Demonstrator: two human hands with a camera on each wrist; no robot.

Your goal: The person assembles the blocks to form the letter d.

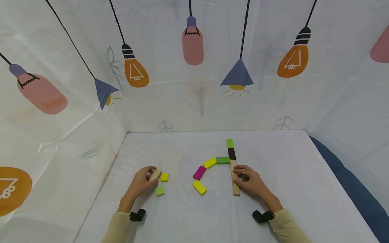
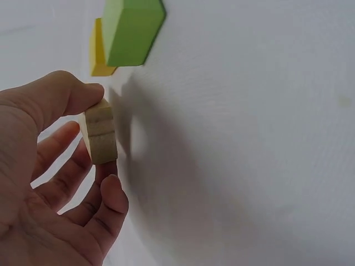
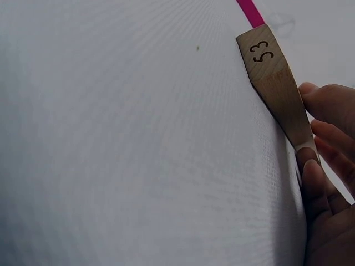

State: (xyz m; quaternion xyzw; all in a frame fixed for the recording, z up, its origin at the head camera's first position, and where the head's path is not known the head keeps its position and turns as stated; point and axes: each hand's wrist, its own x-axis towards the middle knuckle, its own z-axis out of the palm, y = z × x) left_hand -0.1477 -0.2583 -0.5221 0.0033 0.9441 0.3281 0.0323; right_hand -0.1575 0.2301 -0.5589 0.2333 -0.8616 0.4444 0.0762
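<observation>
My left hand (image 1: 140, 182) pinches a small plain wooden block (image 2: 102, 133) between thumb and fingertips. Close beside it lie a yellow block (image 1: 164, 177) and a light green block (image 1: 159, 191). On the right, my right hand (image 1: 253, 182) holds a plain wooden block (image 3: 274, 75) marked 53, thumb and curled fingers at its side. This wood forms the near part of a straight column, with a dark brown block (image 1: 232, 154) and a light green block (image 1: 229, 143) beyond it.
From the column, a dark green block (image 1: 223, 160) leads left into a curve of a yellow block (image 1: 209, 163), a magenta block (image 1: 199, 172) and another yellow block (image 1: 199, 187). All rest on a white-covered table (image 1: 182, 219), with a lamp-printed sheet (image 1: 167, 101) behind.
</observation>
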